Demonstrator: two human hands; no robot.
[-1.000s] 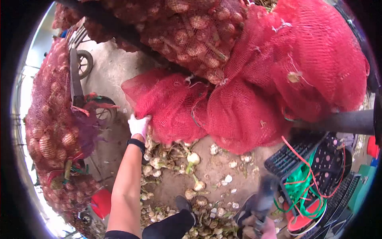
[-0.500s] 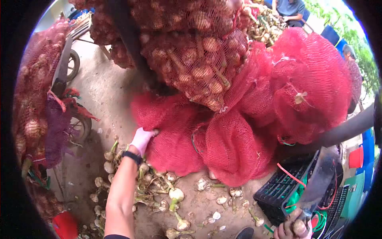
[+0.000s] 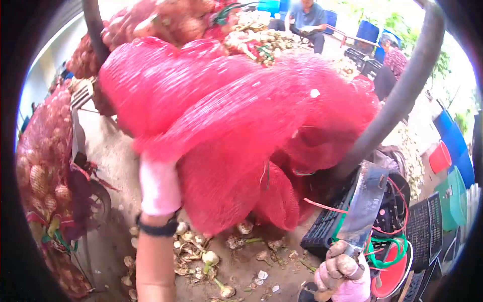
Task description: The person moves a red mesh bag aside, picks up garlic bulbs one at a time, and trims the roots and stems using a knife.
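Observation:
My left hand (image 3: 160, 183), in a pinkish glove with a dark band at the wrist, grips the edge of a red mesh bag (image 3: 216, 116). The bag looks limp and is smeared by motion, and my fingertips are partly lost in it. At the lower right, my right hand (image 3: 344, 274) wears a dirty pink glove and is closed round a knife (image 3: 363, 206). Its broad, stained blade points upward. Below the bag, garlic bulbs with stalks (image 3: 209, 257) lie scattered on the ground.
Filled mesh sacks (image 3: 37, 166) stand at the left, with more behind the bag. A dark curved bar (image 3: 407, 95) crosses the right side. Near my right hand are a black crate (image 3: 317, 239) and a red bucket (image 3: 390, 277). Two people (image 3: 308, 22) sit at the back.
My left hand has lifted the red mesh bag up from near the ground, and it now hides much of the filled sacks. The view has tilted up. The knife stays in my right hand.

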